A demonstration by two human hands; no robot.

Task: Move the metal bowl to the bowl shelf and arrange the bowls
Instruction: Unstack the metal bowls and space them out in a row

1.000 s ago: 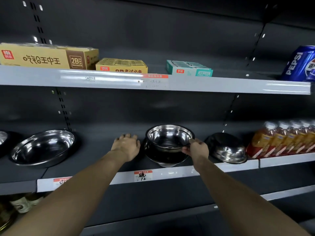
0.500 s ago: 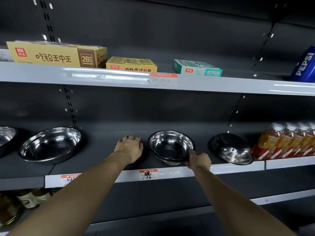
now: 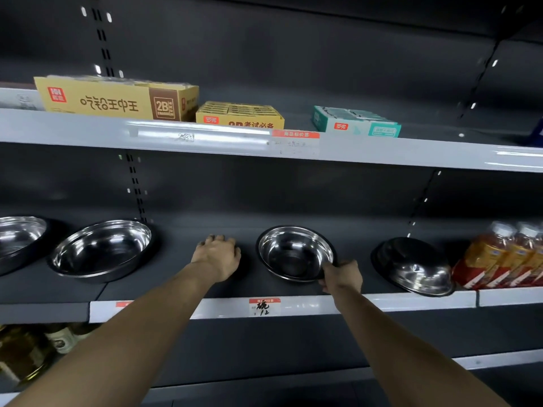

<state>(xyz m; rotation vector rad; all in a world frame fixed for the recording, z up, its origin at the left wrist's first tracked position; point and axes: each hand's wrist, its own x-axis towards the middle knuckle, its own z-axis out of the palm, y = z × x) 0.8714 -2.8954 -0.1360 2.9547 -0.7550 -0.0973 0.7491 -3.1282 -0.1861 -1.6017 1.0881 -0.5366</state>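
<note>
One hand [image 3: 342, 276] pinches the metal bowl [image 3: 295, 253] rim.

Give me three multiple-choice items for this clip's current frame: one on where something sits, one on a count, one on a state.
1. Where is the bowl that the right hand holds?
A. On the shelf, between the left hand and the upside-down bowl
B. On the top shelf beside the boxes
C. Stacked inside the large bowl on the left

2. How many metal bowls show on this shelf?
A. Two
B. Four
C. Six

3. How does the rightmost bowl lie?
A. Upright
B. Upside down
C. On its edge

Answers:
1 A: the held bowl sits between the left hand and the rightmost bowl.
2 B: the held one, the rightmost one, a large bowl and a cut-off bowl at the left edge.
3 B: its rounded bottom faces up.
</note>
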